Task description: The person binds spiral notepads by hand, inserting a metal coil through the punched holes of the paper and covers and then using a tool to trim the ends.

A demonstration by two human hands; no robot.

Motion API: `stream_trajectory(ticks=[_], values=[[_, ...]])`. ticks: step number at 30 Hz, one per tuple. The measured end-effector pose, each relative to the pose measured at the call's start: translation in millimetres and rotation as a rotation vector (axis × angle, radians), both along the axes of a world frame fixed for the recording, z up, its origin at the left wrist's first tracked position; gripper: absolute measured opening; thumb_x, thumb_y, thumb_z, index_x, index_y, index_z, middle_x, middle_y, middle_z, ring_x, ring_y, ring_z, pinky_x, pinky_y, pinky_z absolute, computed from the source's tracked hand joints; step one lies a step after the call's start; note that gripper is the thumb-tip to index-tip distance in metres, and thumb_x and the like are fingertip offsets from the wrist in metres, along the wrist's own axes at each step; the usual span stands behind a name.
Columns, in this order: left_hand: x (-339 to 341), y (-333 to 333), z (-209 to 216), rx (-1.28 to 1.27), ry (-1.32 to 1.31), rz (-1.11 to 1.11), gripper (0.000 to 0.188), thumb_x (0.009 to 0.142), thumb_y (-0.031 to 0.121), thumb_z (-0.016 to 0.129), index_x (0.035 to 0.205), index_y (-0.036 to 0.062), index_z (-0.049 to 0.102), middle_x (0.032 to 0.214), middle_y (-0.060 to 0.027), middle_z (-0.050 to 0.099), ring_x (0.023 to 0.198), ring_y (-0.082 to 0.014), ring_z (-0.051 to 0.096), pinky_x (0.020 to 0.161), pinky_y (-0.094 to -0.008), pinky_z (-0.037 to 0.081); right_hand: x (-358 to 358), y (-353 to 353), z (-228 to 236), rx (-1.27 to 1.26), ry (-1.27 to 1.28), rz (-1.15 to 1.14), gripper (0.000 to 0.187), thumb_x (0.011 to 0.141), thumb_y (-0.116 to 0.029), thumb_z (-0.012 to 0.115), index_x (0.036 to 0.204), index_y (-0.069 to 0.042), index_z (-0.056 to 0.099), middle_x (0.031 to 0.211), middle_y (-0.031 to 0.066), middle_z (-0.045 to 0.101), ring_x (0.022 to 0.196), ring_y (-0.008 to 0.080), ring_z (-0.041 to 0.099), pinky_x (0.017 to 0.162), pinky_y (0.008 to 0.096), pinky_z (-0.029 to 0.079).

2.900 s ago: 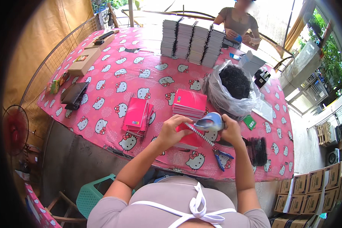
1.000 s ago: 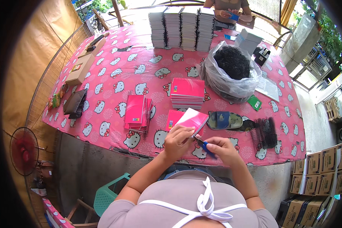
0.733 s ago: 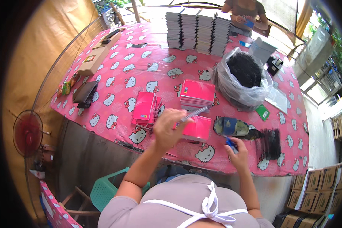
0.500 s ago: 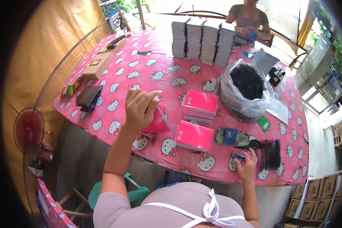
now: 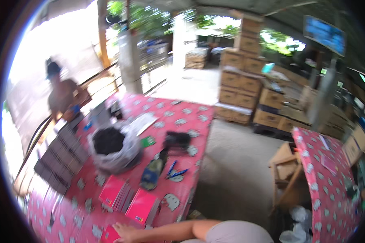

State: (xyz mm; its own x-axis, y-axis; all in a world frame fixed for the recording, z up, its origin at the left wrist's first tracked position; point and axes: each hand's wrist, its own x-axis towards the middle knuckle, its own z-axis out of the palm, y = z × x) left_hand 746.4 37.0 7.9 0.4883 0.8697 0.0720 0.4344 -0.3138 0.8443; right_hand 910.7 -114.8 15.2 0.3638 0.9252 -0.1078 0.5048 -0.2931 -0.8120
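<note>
right hand [image 5: 125,233] on a pink notebook [image 5: 108,236]

at the lower edge of our view, the fingers meet the cover; blurred, they leave us unable to tell grip from touch. two pink notebook stacks [image 5: 112,190] [image 5: 141,205] stand just beside on our bench [image 5: 202,121], with blue-handled pliers [image 5: 178,173] lying near black spiral coils [image 5: 177,139].

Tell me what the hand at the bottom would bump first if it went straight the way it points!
The hand would meet the pink notebook right in front of it. It may be touching that one now; blur makes the depth hard to tell.
</note>
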Motion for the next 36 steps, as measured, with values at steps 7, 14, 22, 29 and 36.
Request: stream_trajectory(ticks=[7, 14, 22, 29, 36], values=[[-24.9, -33.3, 11.1, -1.006, -0.177, -0.279, 0.076, 0.078, 0.056, 0.065, 0.129, 0.0046, 0.043, 0.115, -0.0116, 0.055, 0.098, -0.0277, 0.056, 0.083, -0.0394, 0.049, -4.7, 8.8, -30.5, -0.072, 0.404, -0.217, 0.083, 0.069, -0.046, 0.076, 0.124, 0.008, 0.045, 0.131, 0.0267, 0.046, 0.116, 0.0328, 0.051, 0.094, 0.0379, 0.044], [6.5, 8.3, -27.7, -1.141, 0.006, -0.488, 0.100, 0.075, 0.051, 0.072, 0.144, 0.0042, 0.016, 0.122, -0.0178, 0.053, 0.101, -0.0318, 0.061, 0.088, -0.0411, 0.052, -29.0, 16.1, -65.5, 0.222, 0.396, -0.382, 0.093, 0.065, -0.042, 0.082, 0.137, -0.005, 0.036, 0.130, 0.0213, 0.046, 0.118, 0.0303, 0.048, 0.095, 0.0415, 0.044], [16.4, -60.0, 12.8, -0.896, -0.143, -0.789, 0.106, 0.070, 0.050, 0.077, 0.144, 0.0050, 0.017, 0.126, -0.0170, 0.049, 0.106, -0.0324, 0.057, 0.091, -0.0421, 0.049, -88.2, -68.3, 3.2, 0.194, 0.235, -0.398, 0.125, 0.053, -0.043, 0.089, 0.148, -0.010, 0.013, 0.145, 0.0209, 0.028, 0.133, 0.0300, 0.031, 0.107, 0.0393, 0.033], [28.4, -120.2, 38.1, -0.631, -0.375, -1.174, 0.109, 0.067, 0.050, 0.079, 0.144, 0.0050, 0.017, 0.126, -0.0164, 0.049, 0.109, -0.0317, 0.056, 0.093, -0.0419, 0.048, -146.1, -152.6, 57.2, 0.859, 0.571, -0.530, 0.108, 0.055, -0.016, 0.091, 0.139, -0.006, 0.025, 0.133, 0.0126, 0.046, 0.122, 0.0197, 0.043, 0.104, 0.0369, 0.036], [24.4, -141.1, 41.9, -0.526, -0.526, -1.335, 0.112, 0.064, 0.049, 0.081, 0.145, 0.0049, 0.017, 0.127, -0.0159, 0.048, 0.111, -0.0310, 0.054, 0.094, -0.0418, 0.047, -142.5, -175.0, 31.0, 0.865, -0.016, -0.614, 0.105, 0.060, -0.030, 0.087, 0.140, -0.003, 0.024, 0.126, 0.0155, 0.048, 0.116, 0.0246, 0.048, 0.099, 0.0404, 0.039]])
